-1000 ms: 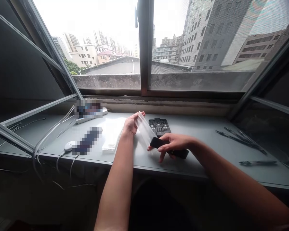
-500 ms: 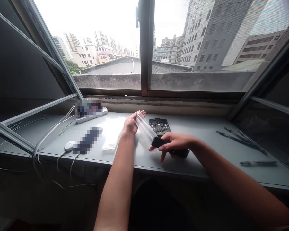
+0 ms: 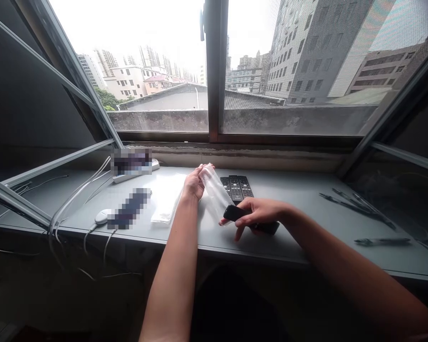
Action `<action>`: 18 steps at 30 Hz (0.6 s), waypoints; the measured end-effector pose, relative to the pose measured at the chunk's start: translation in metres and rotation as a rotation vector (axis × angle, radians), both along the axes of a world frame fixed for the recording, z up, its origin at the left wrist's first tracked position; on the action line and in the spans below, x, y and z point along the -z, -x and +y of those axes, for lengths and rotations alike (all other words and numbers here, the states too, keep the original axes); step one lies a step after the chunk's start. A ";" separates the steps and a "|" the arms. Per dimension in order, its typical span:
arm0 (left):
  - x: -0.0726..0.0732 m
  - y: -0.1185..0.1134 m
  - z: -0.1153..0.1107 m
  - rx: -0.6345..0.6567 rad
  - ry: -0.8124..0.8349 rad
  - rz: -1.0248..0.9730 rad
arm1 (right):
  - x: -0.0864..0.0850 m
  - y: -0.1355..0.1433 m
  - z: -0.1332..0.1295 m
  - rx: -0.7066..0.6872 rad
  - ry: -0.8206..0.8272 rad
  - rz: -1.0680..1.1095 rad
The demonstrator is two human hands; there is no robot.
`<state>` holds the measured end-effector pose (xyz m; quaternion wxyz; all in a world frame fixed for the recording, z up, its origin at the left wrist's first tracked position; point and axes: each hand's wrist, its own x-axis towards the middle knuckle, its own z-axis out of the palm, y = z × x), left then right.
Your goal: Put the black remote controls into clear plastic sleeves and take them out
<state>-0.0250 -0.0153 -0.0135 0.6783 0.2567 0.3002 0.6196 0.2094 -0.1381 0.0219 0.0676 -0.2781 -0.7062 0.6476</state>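
My left hand (image 3: 194, 183) grips the far end of a clear plastic bag (image 3: 214, 192), which slants down towards my right hand (image 3: 255, 213). Wrapped in my right hand is a black remote control (image 3: 269, 227), its near-left end at the lower end of the bag. Whether that end sits inside the bag or only against it I cannot tell. Just behind, three black remote controls (image 3: 237, 186) lie side by side on the grey table (image 3: 292, 187). A stack of clear plastic bags (image 3: 166, 202) lies left of my left forearm.
At the left are a white power strip (image 3: 135, 172), a white round charger (image 3: 102, 216), a blurred-out dark object (image 3: 131, 209) and several white cables (image 3: 62, 204). Several pens (image 3: 360, 206) and a single pen (image 3: 382, 242) lie at the right. Metal frame bars (image 3: 60, 162) slant at both sides.
My right hand has shifted slightly left with the remote control. The plastic bag looks a little wider and less taut. My left hand has barely moved.
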 end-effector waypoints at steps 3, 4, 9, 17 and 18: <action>-0.001 0.000 -0.003 -0.002 0.020 0.034 | 0.001 0.000 0.000 0.077 -0.004 0.037; -0.001 0.000 -0.004 0.011 0.021 0.045 | 0.001 0.000 0.000 0.115 -0.006 0.055; 0.000 -0.001 -0.008 0.097 -0.026 0.100 | 0.001 0.001 -0.001 0.249 -0.029 0.132; -0.014 0.010 -0.008 -0.092 -0.001 0.205 | -0.002 0.001 -0.002 -0.005 0.006 0.049; -0.019 0.017 -0.008 -0.122 0.013 0.262 | -0.002 0.001 -0.002 -0.019 0.007 0.046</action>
